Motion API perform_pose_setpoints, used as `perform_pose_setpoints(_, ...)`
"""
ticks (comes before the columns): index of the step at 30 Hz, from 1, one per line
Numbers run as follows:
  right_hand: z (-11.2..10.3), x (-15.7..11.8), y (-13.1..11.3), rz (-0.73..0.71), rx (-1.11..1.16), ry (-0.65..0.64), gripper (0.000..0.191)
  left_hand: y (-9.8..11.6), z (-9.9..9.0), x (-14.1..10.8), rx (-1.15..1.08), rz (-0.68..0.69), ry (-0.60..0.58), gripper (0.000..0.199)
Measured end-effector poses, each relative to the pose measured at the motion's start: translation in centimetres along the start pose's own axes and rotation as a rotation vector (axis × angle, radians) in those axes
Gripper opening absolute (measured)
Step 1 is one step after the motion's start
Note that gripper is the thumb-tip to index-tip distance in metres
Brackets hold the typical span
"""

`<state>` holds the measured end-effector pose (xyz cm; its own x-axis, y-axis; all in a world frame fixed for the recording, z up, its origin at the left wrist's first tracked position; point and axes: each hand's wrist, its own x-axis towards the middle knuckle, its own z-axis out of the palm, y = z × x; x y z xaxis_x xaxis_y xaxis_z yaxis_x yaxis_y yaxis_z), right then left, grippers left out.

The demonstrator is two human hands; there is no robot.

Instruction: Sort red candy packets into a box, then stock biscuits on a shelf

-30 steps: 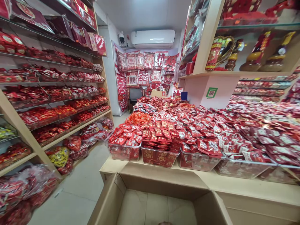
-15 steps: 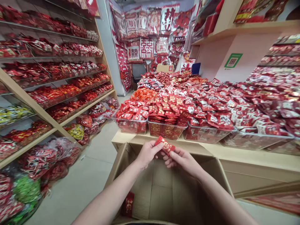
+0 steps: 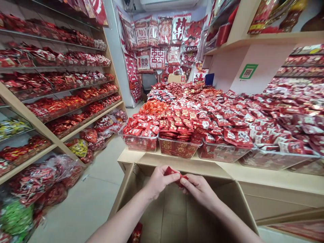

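Observation:
A small red packet point(image 3: 170, 171) is pinched between both hands above an open cardboard box point(image 3: 174, 212). My left hand point(image 3: 160, 180) closes on its left part, thumb on top. On the right part, the thumb and fingers of my right hand point(image 3: 196, 186) are closed too, and the two thumbs nearly meet. Most of the packet is covered by the fingers. Another red packet point(image 3: 136, 233) lies inside the box at the lower left, partly behind my left forearm.
Beyond the box, clear plastic bins point(image 3: 181, 148) heaped with red packets line a pale counter point(image 3: 268, 175). Shelves point(image 3: 88, 118) of packets stand on the left, with filled plastic bags point(image 3: 32, 179) on the floor below. A shelf point(image 3: 265, 37) juts out at upper right.
The thumbs have come closer together over the packet, which now shows less of its printed face. The view has tilted, so the hands and the box appear lower.

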<state>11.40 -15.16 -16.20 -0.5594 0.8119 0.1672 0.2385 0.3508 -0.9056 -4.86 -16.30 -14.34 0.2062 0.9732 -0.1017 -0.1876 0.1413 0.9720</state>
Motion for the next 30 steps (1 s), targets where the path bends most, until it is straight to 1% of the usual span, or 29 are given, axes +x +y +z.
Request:
perform_pose_setpoints(2,0.1,0.1,-0.1,-0.051,-0.077,0.015,0.033,-0.2,0.1,-0.1,-0.006,0.007,0.06,0.016)
perform_pose_setpoints(5,0.1,0.2,0.0,-0.132,-0.186,0.07,0.032,-0.2,0.2,0.0,-0.026,0.01,0.069,0.022)
perform_pose_setpoints(7,-0.1,0.2,0.3,-0.179,-0.279,0.156,0.031,-0.1,0.3,0.0,-0.044,0.027,0.083,0.028)
perform_pose_setpoints(9,-0.5,0.1,0.5,-0.218,-0.384,0.281,0.026,0.1,0.3,0.1,-0.087,0.036,0.112,0.038)
perform_pose_setpoints(11,-1.0,-0.1,0.6,-0.278,-0.473,0.374,0.02,0.2,0.4,0.1,-0.162,0.018,0.087,0.046)
perform_pose_setpoints(12,-1.2,-0.2,0.6,-0.315,-0.5,0.389,0.02,0.3,0.5,0.1,-0.201,0.006,0.061,0.048)
perform_pose_setpoints(14,-1.3,-0.3,0.6,-0.387,-0.507,0.364,0.028,0.3,0.6,0.1,-0.26,-0.003,0.025,0.045)
perform_pose_setpoints(16,-1.2,-0.4,0.6,-0.406,-0.46,0.34,0.031,0.3,0.7,0.2,-0.269,0.003,0.044,0.041)
perform_pose_setpoints(18,-0.8,-0.2,0.5,-0.355,-0.359,0.363,0.029,0.3,0.6,0.2,-0.249,0.02,0.073,0.045)
perform_pose_setpoints(19,-0.6,-0.1,0.5,-0.294,-0.275,0.395,0.027,0.3,0.6,0.2,-0.236,0.032,0.086,0.048)
perform_pose_setpoints(21,-0.2,0.1,0.3,-0.121,-0.026,0.446,0.025,0.3,0.6,0.4,-0.22,0.059,0.115,0.053)
perform_pose_setpoints(22,0.0,0.3,0.2,-0.028,0.118,0.449,0.025,0.3,0.6,0.4,-0.217,0.072,0.126,0.055)
perform_pose_setpoints(24,0.2,0.5,0.1,0.125,0.363,0.392,0.028,0.2,0.6,0.5,-0.22,0.085,0.139,0.055)
perform_pose_setpoints(26,0.4,0.6,0.1,0.205,0.496,0.304,0.028,0.0,0.7,0.5,-0.217,0.093,0.132,0.051)
perform_pose_setpoints(28,0.7,0.6,0.3,0.229,0.536,0.248,0.027,-0.1,0.7,0.4,-0.176,0.103,0.123,0.046)
perform_pose_setpoints(30,0.9,0.5,0.6,0.215,0.514,0.211,0.026,-0.2,0.5,0.2,-0.087,0.095,0.119,0.043)
